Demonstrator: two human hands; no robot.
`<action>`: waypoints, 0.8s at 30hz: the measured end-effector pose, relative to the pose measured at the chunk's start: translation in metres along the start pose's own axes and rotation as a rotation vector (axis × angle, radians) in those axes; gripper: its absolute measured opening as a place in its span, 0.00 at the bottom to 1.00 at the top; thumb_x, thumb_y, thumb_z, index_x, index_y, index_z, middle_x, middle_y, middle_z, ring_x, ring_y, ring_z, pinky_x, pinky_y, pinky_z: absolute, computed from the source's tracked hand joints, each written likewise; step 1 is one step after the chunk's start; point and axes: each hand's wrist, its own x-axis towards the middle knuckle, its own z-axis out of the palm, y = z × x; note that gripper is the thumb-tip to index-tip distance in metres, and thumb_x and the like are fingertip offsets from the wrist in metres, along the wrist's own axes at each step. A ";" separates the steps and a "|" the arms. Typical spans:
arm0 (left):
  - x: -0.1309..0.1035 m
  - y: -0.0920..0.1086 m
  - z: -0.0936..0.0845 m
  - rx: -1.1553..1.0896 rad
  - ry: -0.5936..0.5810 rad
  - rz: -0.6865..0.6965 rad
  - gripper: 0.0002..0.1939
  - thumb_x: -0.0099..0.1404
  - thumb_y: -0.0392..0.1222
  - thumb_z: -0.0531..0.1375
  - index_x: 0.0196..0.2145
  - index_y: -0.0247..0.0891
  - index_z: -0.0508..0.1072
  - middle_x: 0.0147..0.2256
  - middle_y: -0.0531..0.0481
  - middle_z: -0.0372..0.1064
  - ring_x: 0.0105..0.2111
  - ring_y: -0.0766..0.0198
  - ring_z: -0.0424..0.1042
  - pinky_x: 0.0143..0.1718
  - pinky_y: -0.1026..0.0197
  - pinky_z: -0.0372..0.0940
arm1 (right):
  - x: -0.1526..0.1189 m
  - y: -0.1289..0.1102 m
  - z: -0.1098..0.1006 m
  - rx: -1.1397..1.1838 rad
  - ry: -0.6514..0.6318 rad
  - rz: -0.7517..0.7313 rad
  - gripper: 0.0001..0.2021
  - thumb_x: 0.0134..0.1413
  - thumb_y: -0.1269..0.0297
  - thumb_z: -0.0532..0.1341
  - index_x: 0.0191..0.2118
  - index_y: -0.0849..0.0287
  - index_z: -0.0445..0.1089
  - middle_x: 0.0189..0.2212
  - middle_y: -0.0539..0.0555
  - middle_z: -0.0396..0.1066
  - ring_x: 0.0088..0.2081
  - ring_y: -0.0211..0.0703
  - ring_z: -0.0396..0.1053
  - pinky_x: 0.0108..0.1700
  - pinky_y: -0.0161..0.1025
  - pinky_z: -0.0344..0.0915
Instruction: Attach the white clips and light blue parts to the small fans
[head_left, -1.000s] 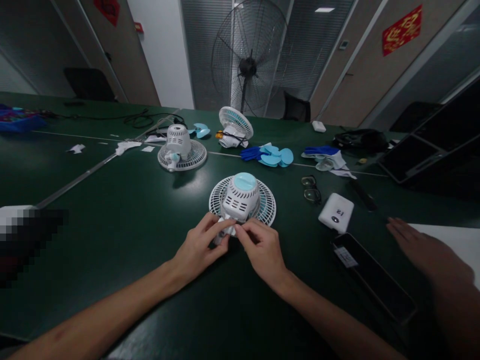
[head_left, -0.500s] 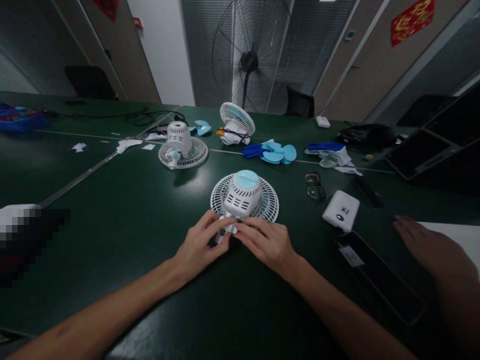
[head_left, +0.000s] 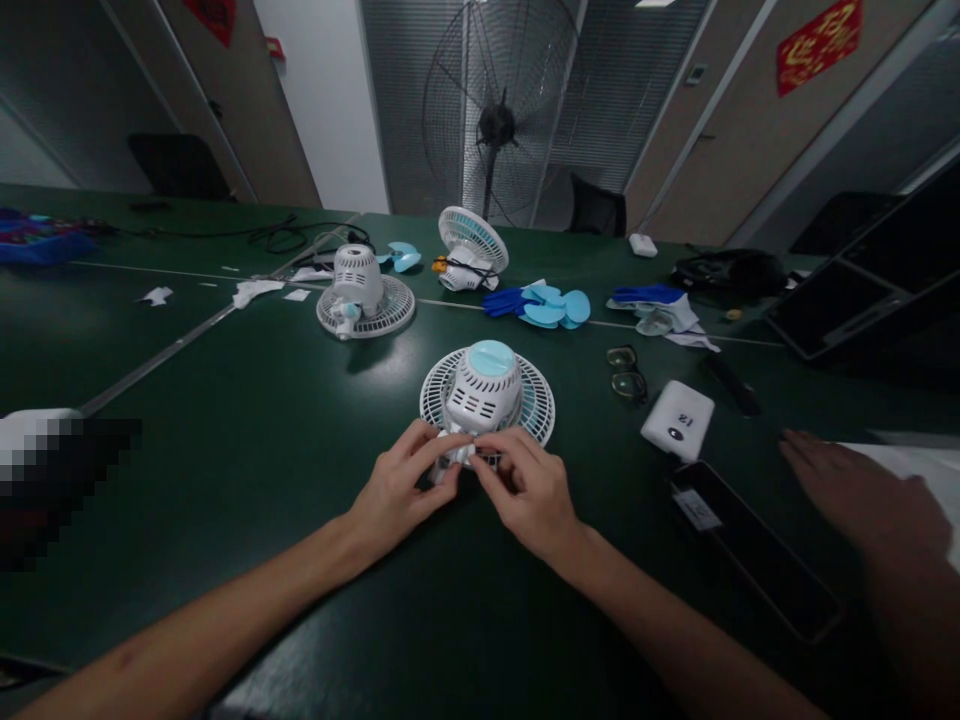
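A small white fan head [head_left: 480, 400] with a pale-blue rear cap lies face down on its round grille [head_left: 541, 395] in front of me. From its near side a small white neck piece [head_left: 453, 452] sticks out toward me. My left hand [head_left: 401, 478] grips this neck piece from the left between thumb and fingers. My right hand [head_left: 534, 492] pinches at the right end of the same piece, thumb and forefinger together. Whether a separate small part sits between the right fingertips is too small to tell.
Behind are another face-down fan [head_left: 358, 285], a tilted fan [head_left: 471, 250], blue fan blades [head_left: 559, 308] and gloves [head_left: 664, 305]. To the right lie glasses [head_left: 627, 372], a white power bank [head_left: 679, 420], a black phone-like slab [head_left: 754, 550] and another person's hand [head_left: 862, 495].
My right hand's fingers have shifted, with the thumb now lower and apart from the curled fingers. The left hand keeps its grip, and the fan stays in place.
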 end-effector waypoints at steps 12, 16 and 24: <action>-0.001 0.000 0.001 0.009 0.014 0.006 0.21 0.72 0.34 0.61 0.60 0.45 0.71 0.45 0.48 0.66 0.39 0.64 0.71 0.39 0.61 0.73 | 0.005 -0.001 0.002 0.124 -0.038 0.098 0.10 0.70 0.60 0.63 0.37 0.56 0.77 0.32 0.51 0.79 0.32 0.40 0.76 0.33 0.36 0.72; -0.001 0.001 0.001 0.018 0.011 -0.006 0.21 0.72 0.33 0.61 0.61 0.46 0.71 0.45 0.49 0.66 0.38 0.65 0.71 0.37 0.62 0.72 | 0.004 -0.014 0.009 0.381 -0.066 0.410 0.16 0.70 0.57 0.62 0.30 0.57 0.75 0.22 0.47 0.73 0.22 0.36 0.69 0.24 0.33 0.66; 0.000 0.001 -0.001 -0.009 0.007 -0.045 0.20 0.71 0.33 0.62 0.59 0.45 0.72 0.45 0.49 0.66 0.40 0.65 0.71 0.41 0.61 0.71 | -0.005 0.007 -0.002 -0.165 0.010 -0.156 0.11 0.70 0.64 0.63 0.55 0.56 0.74 0.48 0.57 0.78 0.37 0.40 0.77 0.37 0.37 0.72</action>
